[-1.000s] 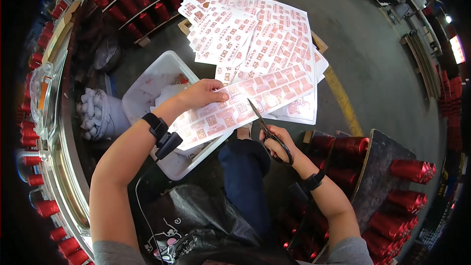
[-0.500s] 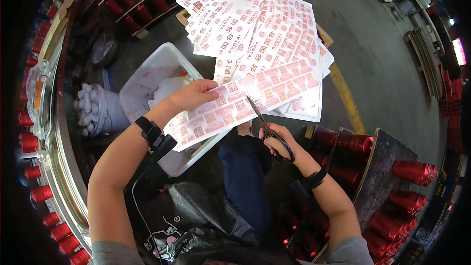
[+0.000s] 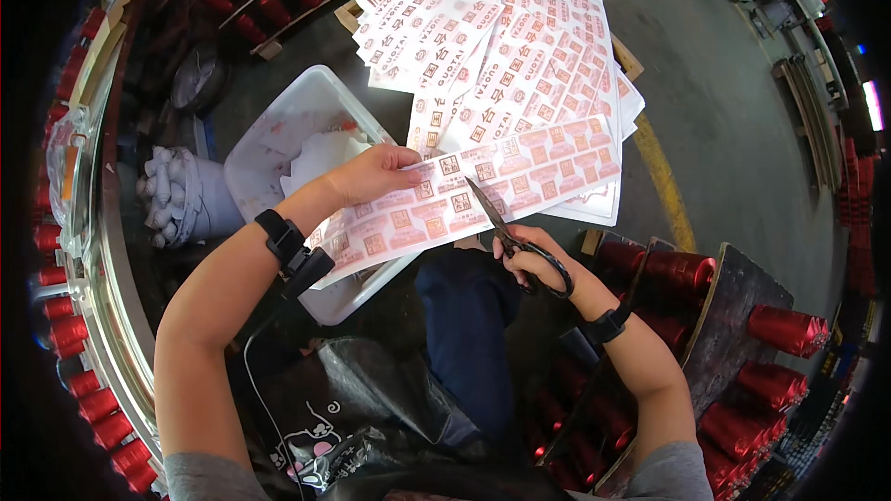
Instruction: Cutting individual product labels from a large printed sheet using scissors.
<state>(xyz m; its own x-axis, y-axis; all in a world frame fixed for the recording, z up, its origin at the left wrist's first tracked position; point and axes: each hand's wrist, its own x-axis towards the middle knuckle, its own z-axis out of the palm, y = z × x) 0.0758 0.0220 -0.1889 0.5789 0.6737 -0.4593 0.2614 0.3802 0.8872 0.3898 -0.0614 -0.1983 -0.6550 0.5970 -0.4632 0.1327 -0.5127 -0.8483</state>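
My left hand (image 3: 382, 173) pinches the upper edge of a long white sheet strip (image 3: 548, 163), which carries rows of small reddish-brown printed labels. The strip slants up to the right across my lap. Black-handled scissors (image 3: 492, 205) are in my right hand (image 3: 540, 260), my fingers wrapped round the handle loops. Their blades point up and left and look nearly together, the tip lying over the middle of the strip. Whether the tip cuts the strip or just overlaps it, I cannot tell. Beyond the strip lies a fanned pile of printed sheets (image 3: 529, 46).
Left of the strip stands a white plastic bin (image 3: 295, 111) with pale scraps inside. A pale bucket (image 3: 186, 199) of white rolled pieces sits farther left. Red metallic cups (image 3: 789, 327) on racks are at the right, with more along the left rim. A yellow line (image 3: 661, 176) marks the floor.
The strip and the scissors have shifted slightly right in the picture. The blades look closer together than before. Both hands keep their holds.
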